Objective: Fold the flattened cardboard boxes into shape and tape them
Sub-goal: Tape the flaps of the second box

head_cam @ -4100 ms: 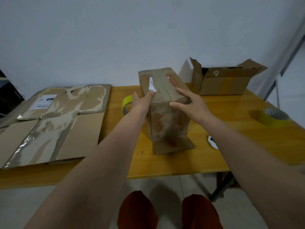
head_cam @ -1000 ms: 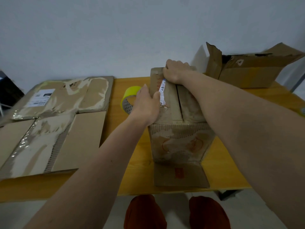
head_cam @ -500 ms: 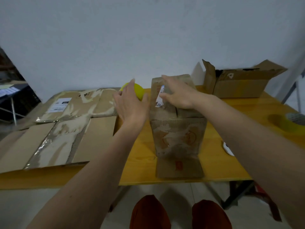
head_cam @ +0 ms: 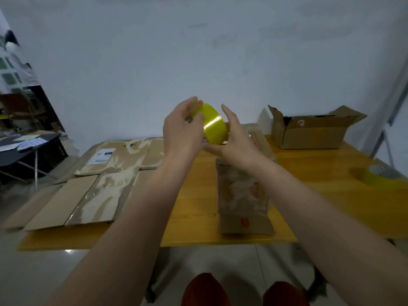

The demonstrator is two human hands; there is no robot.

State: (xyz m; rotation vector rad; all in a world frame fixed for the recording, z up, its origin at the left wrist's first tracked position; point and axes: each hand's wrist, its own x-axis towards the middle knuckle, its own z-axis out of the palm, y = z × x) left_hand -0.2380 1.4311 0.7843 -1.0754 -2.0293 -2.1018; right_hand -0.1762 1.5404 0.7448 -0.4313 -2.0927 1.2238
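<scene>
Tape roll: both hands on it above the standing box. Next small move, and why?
Probably pick the free end loose. The left hand grips the yellow tape roll and the right hand cups it from the other side, held up over the folded box; no strip is pulled out yet.

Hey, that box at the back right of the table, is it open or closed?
Open. The back box has its flaps sticking up, showing a dark inside.

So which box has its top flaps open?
The brown cardboard box at the table's far right, flaps sticking up. The tall cardboard box in the middle has its top folded shut; the flattened cardboard boxes lie flat.
</scene>
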